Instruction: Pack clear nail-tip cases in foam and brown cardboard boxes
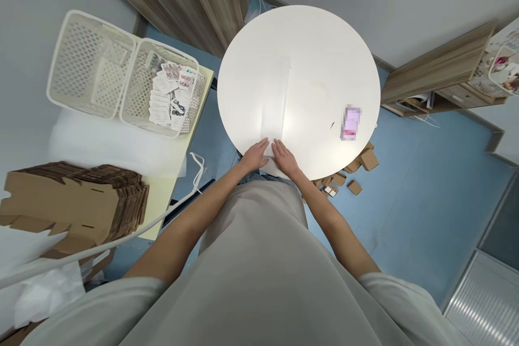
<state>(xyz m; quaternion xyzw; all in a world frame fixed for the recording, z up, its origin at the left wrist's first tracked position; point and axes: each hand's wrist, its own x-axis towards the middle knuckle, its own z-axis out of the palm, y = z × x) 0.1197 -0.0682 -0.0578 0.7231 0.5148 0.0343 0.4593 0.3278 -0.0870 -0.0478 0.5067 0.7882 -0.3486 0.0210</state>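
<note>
A long strip of thin white sheet [275, 102], which looks like packing foam, lies on the round white table [324, 43] and runs away from me. At its near end, my left hand [254, 155] holds the left corner, fingers over the top and thumb on the side towards me. My right hand [285, 159] grips the right corner in the same way, a short gap from the left. The near edge looks folded over between them; whether anything lies inside cannot be made out.
A blurred pink item [351, 122] lies on the table at right. Left, a side table [160, 189] carries white baskets [133, 78], one with blister packs [172, 89], and stacked flat cardboard boxes [73, 200]. A white hose [170, 211] crosses there. Small cartons [354, 187] lie on the floor.
</note>
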